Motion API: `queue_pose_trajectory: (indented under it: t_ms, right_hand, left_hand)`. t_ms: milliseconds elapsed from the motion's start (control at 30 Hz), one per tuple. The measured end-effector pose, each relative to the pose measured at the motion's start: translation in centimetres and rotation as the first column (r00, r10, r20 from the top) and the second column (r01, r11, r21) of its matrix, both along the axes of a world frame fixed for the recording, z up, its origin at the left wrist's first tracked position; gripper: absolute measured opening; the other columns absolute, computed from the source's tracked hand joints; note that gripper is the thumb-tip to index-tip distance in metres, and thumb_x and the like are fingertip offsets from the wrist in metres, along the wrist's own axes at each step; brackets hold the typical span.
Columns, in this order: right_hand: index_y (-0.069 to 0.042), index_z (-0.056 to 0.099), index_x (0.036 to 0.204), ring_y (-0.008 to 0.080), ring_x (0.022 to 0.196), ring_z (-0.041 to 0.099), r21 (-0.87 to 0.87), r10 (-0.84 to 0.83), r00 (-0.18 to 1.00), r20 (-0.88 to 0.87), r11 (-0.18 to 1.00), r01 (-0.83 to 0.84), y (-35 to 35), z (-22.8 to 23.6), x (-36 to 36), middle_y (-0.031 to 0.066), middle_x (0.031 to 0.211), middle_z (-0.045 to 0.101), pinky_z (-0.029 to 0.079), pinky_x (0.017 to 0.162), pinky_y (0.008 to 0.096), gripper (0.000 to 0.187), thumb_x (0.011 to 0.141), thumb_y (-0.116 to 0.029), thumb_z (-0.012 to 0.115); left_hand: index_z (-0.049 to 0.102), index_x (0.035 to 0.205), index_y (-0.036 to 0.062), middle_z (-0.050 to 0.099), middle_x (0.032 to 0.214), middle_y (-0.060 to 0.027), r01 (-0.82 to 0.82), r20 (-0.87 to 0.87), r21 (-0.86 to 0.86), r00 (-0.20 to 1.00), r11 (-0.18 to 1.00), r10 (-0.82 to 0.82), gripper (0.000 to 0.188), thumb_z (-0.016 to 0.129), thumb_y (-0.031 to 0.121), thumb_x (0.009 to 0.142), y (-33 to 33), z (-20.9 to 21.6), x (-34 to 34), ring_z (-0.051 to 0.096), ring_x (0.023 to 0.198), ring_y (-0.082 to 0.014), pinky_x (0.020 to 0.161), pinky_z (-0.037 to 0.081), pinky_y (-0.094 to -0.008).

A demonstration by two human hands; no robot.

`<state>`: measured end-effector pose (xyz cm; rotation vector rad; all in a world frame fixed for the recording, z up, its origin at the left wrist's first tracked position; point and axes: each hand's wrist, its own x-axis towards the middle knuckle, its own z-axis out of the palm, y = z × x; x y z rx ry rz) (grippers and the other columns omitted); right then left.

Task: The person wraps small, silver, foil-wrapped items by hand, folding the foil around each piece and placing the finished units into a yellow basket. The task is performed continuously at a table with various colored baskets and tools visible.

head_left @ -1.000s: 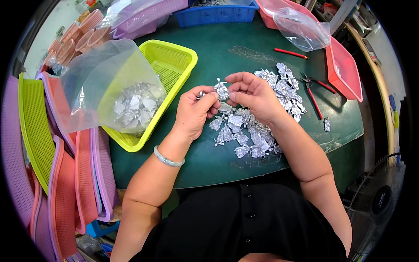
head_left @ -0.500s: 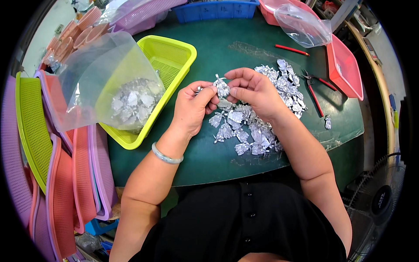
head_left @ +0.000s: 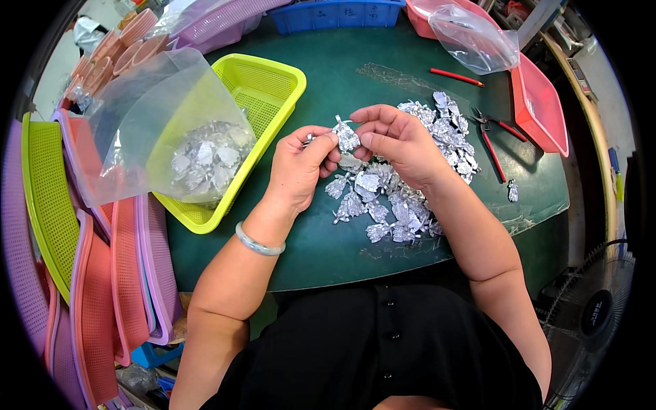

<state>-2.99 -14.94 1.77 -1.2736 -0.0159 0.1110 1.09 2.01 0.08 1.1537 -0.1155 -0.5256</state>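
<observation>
Between my two hands is a small silvery cast metal piece [head_left: 346,137] with an uneven, textured face. My left hand [head_left: 301,164] pinches its left edge between thumb and fingers, and another bit of metal shows among those fingers. The thumb and fingertips of my right hand [head_left: 398,142] touch its right edge. Below and to the right lies a loose pile of similar silvery metal pieces [head_left: 403,208], partly covered by my right hand and forearm. At my left, a clear plastic bag [head_left: 147,130] holding more such pieces rests in a lime-green basket [head_left: 298,82].
Red-handled pliers [head_left: 490,140] and a single metal piece [head_left: 512,190] lie right of the pile. A red pencil-like stick [head_left: 457,77] lies farther back. A pink tray [head_left: 538,113], a blue bin [head_left: 338,15] and stacked baskets [head_left: 96,294] surround the green table [head_left: 318,256]. A fan [head_left: 594,314] stands lower right.
Almost nothing differs. The metal piece stays between both hands, with only slight finger movement and a small shift of the whole view. At the far upper left, a pale shape has appeared.
</observation>
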Motion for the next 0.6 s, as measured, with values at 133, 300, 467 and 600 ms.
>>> queue_pose_trajectory:
  t_ms: [133, 300, 467, 600]
  right_hand:
    - [0.004, 0.048, 0.106, 0.0123, 0.07, 0.056, -0.008, -0.004, 1.0, -0.002, 1.0, 0.004, -0.02, -0.02, 0.0, 0.0063, 0.082, 0.057, 0.046, 0.064, 0.0233, 0.029, 0.079, 0.001, 0.054]
    - [0.004, 0.048, 0.107, 0.0125, 0.071, 0.056, 0.005, -0.002, 1.0, -0.004, 1.0, 0.002, -0.02, 0.04, 0.02, 0.0065, 0.082, 0.057, 0.046, 0.065, 0.0234, 0.03, 0.078, 0.002, 0.055]
    - [0.004, 0.048, 0.107, 0.0122, 0.072, 0.056, -0.04, -0.03, 0.999, 0.04, 0.999, 0.032, 0.09, 0.14, -0.06, 0.0064, 0.082, 0.057, 0.046, 0.066, 0.023, 0.031, 0.077, 0.002, 0.056]
    - [0.001, 0.05, 0.106, 0.012, 0.072, 0.056, -0.368, -0.052, 0.938, 0.342, 0.911, 0.185, 0.22, -0.76, -0.1, 0.006, 0.082, 0.057, 0.046, 0.065, 0.0244, 0.031, 0.076, 0.002, 0.056]
  left_hand:
    - [0.058, 0.082, 0.0036, 0.056, 0.064, -0.0012, -0.008, 0.004, 0.013, 1.0, 1.0, 0.008, 0.009, 0.057, 0.012, 0.079, -0.01, -0.13, 0.01, 0.05, 0.054, -0.0063, 0.048, 0.037, -0.0178]
    - [0.058, 0.083, 0.0034, 0.056, 0.065, -0.0013, -0.004, 0.0, 0.007, 1.0, 1.0, 0.004, 0.009, 0.057, 0.011, 0.079, -0.01, -0.04, 0.0, 0.05, 0.054, -0.0063, 0.048, 0.037, -0.018]
    - [0.058, 0.087, 0.0029, 0.056, 0.067, -0.0017, -0.013, -0.013, -0.01, 1.0, 1.0, 0.013, 0.012, 0.058, 0.012, 0.08, -0.12, -0.08, -0.1, 0.05, 0.055, -0.0062, 0.048, 0.037, -0.0179]
    - [0.059, 0.093, 0.0026, 0.057, 0.07, -0.0021, 0.032, -0.012, -0.043, 0.999, 0.999, -0.032, 0.016, 0.058, 0.013, 0.081, -0.23, 0.41, -0.19, 0.049, 0.055, -0.0062, 0.047, 0.036, -0.0178]
